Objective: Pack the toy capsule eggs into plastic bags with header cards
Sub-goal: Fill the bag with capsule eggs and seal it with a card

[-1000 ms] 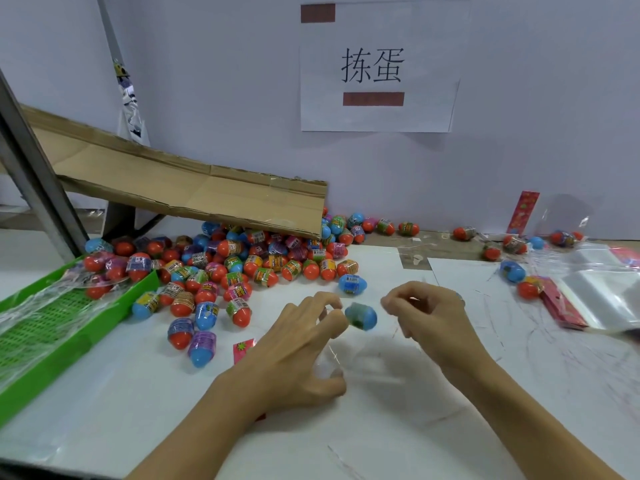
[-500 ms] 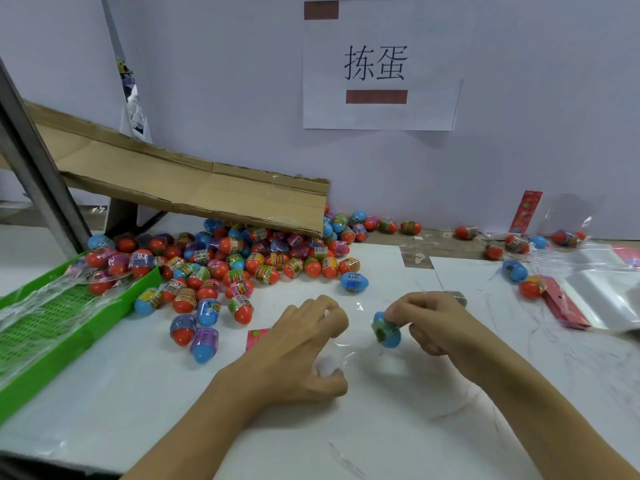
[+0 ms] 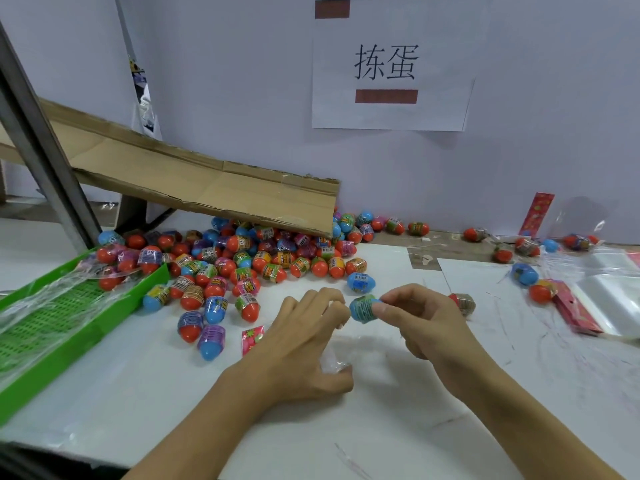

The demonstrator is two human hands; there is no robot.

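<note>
The blue capsule egg (image 3: 362, 308) sits pinched in my right hand (image 3: 420, 318) above the worktop (image 3: 398, 427), at the mouth of the clear bag (image 3: 332, 360) my left hand (image 3: 304, 344) grips; it's not in yet, and a large pile of eggs (image 3: 242, 263) by the cardboard chute (image 3: 207, 188) looks unpacked

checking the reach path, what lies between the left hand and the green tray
In the head view, a red header card by the left hand, then loose capsule eggs on bare table before the green tray.
</note>
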